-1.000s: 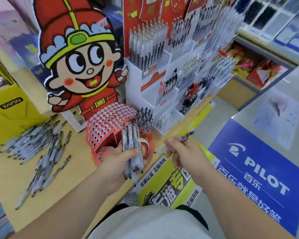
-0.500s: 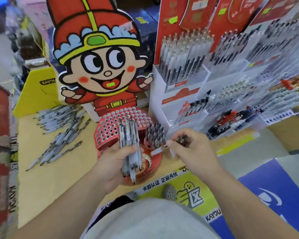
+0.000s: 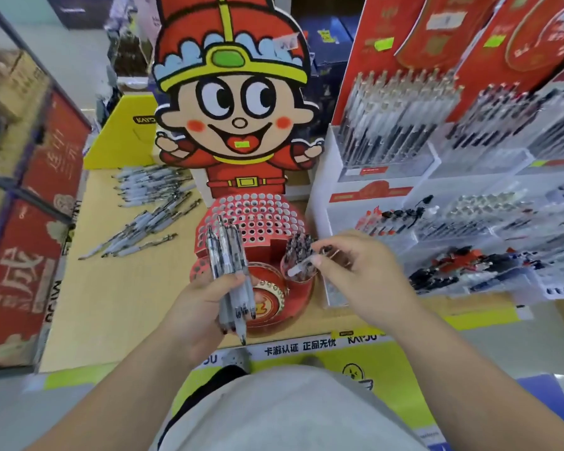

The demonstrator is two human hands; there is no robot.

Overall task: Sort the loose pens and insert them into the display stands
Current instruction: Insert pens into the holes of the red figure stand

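My left hand (image 3: 205,307) has its fingers clamped around a bundle of pens (image 3: 230,271), held upright in front of the red perforated stand (image 3: 258,219). My right hand (image 3: 358,271) pinches a single pen (image 3: 302,266) over the pen cup (image 3: 298,258). More loose pens (image 3: 147,216) lie on the table (image 3: 111,297) to the left

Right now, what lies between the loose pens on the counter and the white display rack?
In the head view, the red perforated stand under the cartoon cutout sits between the loose pens and white rack.
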